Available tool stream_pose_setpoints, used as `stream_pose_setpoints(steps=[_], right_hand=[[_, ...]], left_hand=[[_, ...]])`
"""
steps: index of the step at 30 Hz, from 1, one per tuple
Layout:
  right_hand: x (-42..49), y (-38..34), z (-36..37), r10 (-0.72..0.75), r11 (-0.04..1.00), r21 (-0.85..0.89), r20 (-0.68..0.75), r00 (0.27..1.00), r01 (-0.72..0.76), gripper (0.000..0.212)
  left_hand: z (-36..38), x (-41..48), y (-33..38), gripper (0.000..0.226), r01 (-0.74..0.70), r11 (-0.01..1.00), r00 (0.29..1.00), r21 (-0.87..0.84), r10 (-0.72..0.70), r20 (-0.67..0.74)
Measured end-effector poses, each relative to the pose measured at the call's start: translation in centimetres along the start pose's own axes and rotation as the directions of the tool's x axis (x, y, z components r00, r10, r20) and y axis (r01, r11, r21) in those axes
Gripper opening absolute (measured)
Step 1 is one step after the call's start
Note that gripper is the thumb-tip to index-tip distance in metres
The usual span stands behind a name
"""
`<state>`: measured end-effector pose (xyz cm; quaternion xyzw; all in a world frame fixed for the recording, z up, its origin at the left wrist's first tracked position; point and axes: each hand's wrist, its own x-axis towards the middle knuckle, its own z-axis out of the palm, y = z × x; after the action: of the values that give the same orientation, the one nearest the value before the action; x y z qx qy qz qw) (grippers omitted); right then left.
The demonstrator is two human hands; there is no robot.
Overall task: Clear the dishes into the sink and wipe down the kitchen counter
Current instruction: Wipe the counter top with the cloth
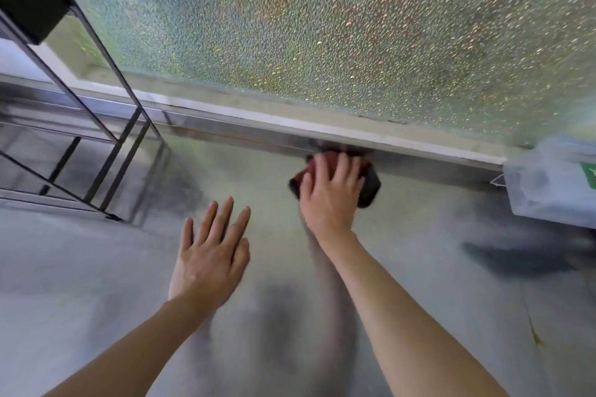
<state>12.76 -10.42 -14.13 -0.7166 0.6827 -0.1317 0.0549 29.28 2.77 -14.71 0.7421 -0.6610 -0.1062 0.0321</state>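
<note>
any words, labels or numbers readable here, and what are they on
None can be read.
The green label on the translucent box at the right edge: cut off by the frame and blurred, unreadable.
No writing shows on the cloth, counter, metal rack or textured glass.

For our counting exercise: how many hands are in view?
2. The left hand is spread open over the steel counter, left of centre; the right hand presses a dark red cloth by the back wall. None appears hidden.
</note>
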Motion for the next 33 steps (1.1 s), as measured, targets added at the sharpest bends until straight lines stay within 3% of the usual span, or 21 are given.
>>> stream_pose_setpoints(steps=[2,4,5,7,9,11,13,16,20,22,24,26,27,30,33], right_hand=[[-1.4,-1.5,0.3,-0.288,0.958,-0.008,0.051,0.956,0.288,0.042],[-1.2,-0.6,-0.1,-0.366,0.931,0.020,0.071,0.928,0.365,0.045],[-1.0,0.3,-0.3,-0.316,0.949,0.006,0.054,0.947,0.316,0.045],[-0.9,2.2,-0.8,-0.051,0.996,-0.072,-0.036,0.998,0.049,0.044],[-0.8,3.1,-1.2,0.271,0.957,-0.087,-0.052,0.961,-0.275,0.046],[-0.6,2.0,-1.2,0.412,0.908,-0.076,-0.014,0.911,-0.411,0.049],[-0.3,-0.9,-0.3,0.329,0.943,-0.059,0.011,0.944,-0.328,0.054],[-0.4,-6.8,1.8,-0.032,0.998,-0.050,0.047,0.998,0.034,0.054],[-0.2,-9.3,2.1,-0.445,0.891,0.014,0.227,0.866,0.454,0.052],[0.3,-8.0,1.7,-0.423,0.898,-0.069,0.130,0.897,0.434,0.049],[0.5,-7.4,1.6,-0.188,0.971,-0.151,-0.021,0.982,0.183,0.046],[0.3,-9.2,2.1,0.004,0.989,-0.148,-0.036,0.999,-0.010,0.044],[0.2,-10.7,2.4,0.007,0.988,-0.155,-0.024,1.000,-0.010,0.044],[0.5,-15.8,3.6,-0.212,0.960,-0.178,0.031,0.977,0.214,0.044],[1.3,-18.7,4.3,-0.336,0.922,-0.177,0.082,0.938,0.345,0.046]], left_hand=[[-0.1,0.0,0.0,0.053,-0.008,1.000,1.000,0.007,0.008,0.010],[-0.4,0.0,0.1,0.054,0.000,1.000,1.000,-0.006,0.000,0.019],[-0.6,0.0,0.1,0.055,-0.002,1.000,1.000,-0.023,0.002,0.019],[-1.2,-0.1,0.0,0.057,-0.017,0.995,1.000,-0.100,0.018,0.014],[-1.9,-0.8,-1.0,0.058,0.005,0.984,1.000,-0.179,-0.005,-0.003],[-2.2,-2.3,-3.3,0.057,0.074,0.981,0.995,-0.179,-0.084,-0.046],[-2.4,-3.8,-6.0,0.058,0.138,0.980,0.988,-0.142,-0.146,-0.044],[-2.2,-4.9,-8.2,0.053,0.129,0.991,0.991,-0.046,-0.127,0.036],[-2.1,-4.9,-8.1,0.051,0.104,0.995,0.994,-0.008,-0.103,0.028],[-2.1,-4.9,-8.2,0.051,0.099,0.995,0.995,-0.007,-0.099,0.026],[-2.0,-4.9,-8.3,0.051,0.094,0.996,0.995,-0.011,-0.094,0.017],[-1.9,-4.8,-8.4,0.051,0.082,0.996,0.997,-0.016,-0.082,0.014],[-1.8,-4.8,-8.4,0.051,0.075,0.997,0.997,-0.014,-0.075,0.015],[-1.6,-4.8,-8.5,0.051,0.070,0.998,0.997,0.002,-0.070,0.009],[-1.6,-4.8,-8.5,0.050,0.072,0.997,0.997,0.002,-0.072,-0.002]])
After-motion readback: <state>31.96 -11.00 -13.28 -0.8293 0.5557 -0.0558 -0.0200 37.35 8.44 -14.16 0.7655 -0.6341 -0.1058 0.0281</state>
